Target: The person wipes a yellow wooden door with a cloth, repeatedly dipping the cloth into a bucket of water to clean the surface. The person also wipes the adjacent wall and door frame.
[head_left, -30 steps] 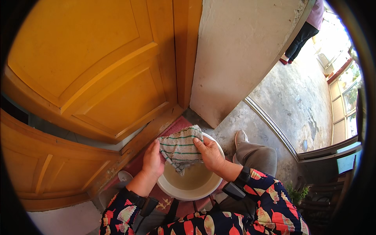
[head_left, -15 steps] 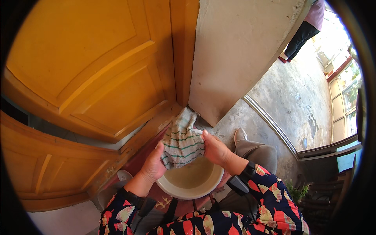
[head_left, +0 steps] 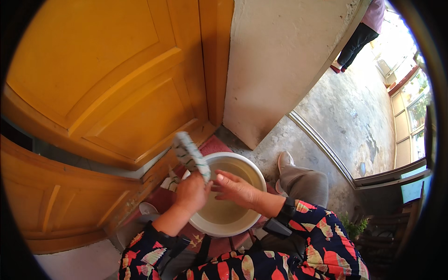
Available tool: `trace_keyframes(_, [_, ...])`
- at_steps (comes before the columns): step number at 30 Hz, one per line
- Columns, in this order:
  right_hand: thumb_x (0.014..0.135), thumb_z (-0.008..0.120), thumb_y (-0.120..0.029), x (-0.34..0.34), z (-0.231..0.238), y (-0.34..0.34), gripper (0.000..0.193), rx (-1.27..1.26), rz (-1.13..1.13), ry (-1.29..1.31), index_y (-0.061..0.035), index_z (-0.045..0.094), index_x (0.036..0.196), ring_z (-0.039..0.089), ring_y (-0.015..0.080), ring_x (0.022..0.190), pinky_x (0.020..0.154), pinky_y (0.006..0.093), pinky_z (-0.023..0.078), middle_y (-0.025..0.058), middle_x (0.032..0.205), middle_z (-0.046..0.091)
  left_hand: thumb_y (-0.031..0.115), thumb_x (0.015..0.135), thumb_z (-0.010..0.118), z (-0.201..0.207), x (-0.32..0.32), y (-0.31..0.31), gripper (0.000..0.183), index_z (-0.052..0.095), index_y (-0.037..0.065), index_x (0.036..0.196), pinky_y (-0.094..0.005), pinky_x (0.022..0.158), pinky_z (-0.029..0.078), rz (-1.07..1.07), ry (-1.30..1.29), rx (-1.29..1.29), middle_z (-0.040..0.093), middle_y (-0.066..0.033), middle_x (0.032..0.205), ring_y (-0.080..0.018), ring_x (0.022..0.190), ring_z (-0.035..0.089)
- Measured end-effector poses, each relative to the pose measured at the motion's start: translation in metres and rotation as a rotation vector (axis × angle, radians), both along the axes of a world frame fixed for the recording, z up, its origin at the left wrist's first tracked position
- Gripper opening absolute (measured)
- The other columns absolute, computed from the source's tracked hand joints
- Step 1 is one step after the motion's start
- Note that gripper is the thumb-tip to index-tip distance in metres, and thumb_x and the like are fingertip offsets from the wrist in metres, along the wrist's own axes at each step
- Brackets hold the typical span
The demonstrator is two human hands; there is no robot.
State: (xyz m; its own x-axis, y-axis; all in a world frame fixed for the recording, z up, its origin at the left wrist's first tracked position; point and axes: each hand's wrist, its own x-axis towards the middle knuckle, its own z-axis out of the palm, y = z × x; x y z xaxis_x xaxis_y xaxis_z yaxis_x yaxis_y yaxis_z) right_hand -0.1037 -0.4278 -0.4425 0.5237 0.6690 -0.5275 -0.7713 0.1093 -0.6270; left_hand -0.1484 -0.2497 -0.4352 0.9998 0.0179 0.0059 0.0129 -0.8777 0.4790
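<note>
A pale cloth with green stripes (head_left: 189, 153) is gathered into a narrow bundle, gripped by my left hand (head_left: 191, 192). Its upper end leans out over the far left rim of the white basin (head_left: 258, 174). My right hand (head_left: 238, 190) is beside the left one, above the basin, its fingers stretched out and nothing seen in them. Cloudy water (head_left: 223, 211) lies in the basin. A pale piece (head_left: 171, 181) shows left of my left hand; whether it is part of the cloth cannot be told.
The basin stands on a red mat (head_left: 212, 145). Orange wooden door panels (head_left: 135, 116) close in on the left, with a white wall (head_left: 261, 70) ahead. A metal door track (head_left: 322, 149) crosses the floor at right. Beyond it stands another person (head_left: 359, 42).
The cloth, spread between both hands before, is now bunched in my left hand. My right hand has come off it and moved down and left over the basin.
</note>
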Motion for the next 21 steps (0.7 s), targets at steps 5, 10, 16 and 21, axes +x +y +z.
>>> trace_keyframes(5, [0.091, 0.063, -0.046, -0.006, 0.001, 0.009, 0.057, 0.008, -0.053, 0.066, -0.0039, 0.053, 0.128, 0.055, 0.0218, 0.114, 0.094, 0.0390, 0.046, 0.0095, 0.122, 0.058, 0.018, 0.082, 0.065, 0.009, -0.011, -0.018, 0.051, 0.048, 0.003, 0.128, -0.0446, 0.078, 0.051, -0.227, -0.005, -0.033, 0.057, -0.0145, 0.104, -0.0339, 0.095, 0.059])
trace_keyframes(10, [0.100, 0.050, -0.032, -0.002, -0.025, 0.009, 0.039, 0.223, -0.182, 0.078, -0.0037, 0.055, 0.126, 0.061, 0.0200, 0.099, 0.081, 0.0373, 0.050, 0.0070, 0.113, 0.063, 0.016, 0.080, 0.071, 0.002, -0.001, -0.004, 0.040, 0.055, 0.004, 0.115, -0.0367, 0.070, 0.050, -0.051, -0.103, -0.468, 0.059, -0.0125, 0.100, -0.0262, 0.084, 0.061])
trace_keyframes(16, [0.078, 0.069, -0.009, 0.003, -0.034, 0.000, 0.029, -0.329, 0.103, -0.972, -0.0063, 0.067, 0.107, 0.064, 0.0364, 0.082, 0.074, 0.0402, 0.052, 0.0195, 0.087, 0.065, 0.003, 0.071, 0.076, -0.002, 0.002, 0.000, 0.034, 0.056, 0.004, 0.099, -0.0324, 0.067, 0.048, -0.043, -0.270, -0.475, 0.055, -0.0090, 0.087, -0.0232, 0.077, 0.057])
trace_keyframes(21, [0.076, 0.070, -0.008, 0.006, -0.015, -0.003, 0.012, -0.376, 0.216, -1.320, -0.0042, 0.067, 0.088, 0.062, 0.0379, 0.075, 0.070, 0.0421, 0.051, 0.0171, 0.075, 0.064, 0.006, 0.078, 0.070, -0.007, 0.004, 0.006, 0.023, 0.058, 0.004, 0.098, -0.0360, 0.073, 0.048, -0.034, -0.245, -0.436, 0.058, -0.0126, 0.090, -0.0290, 0.082, 0.059])
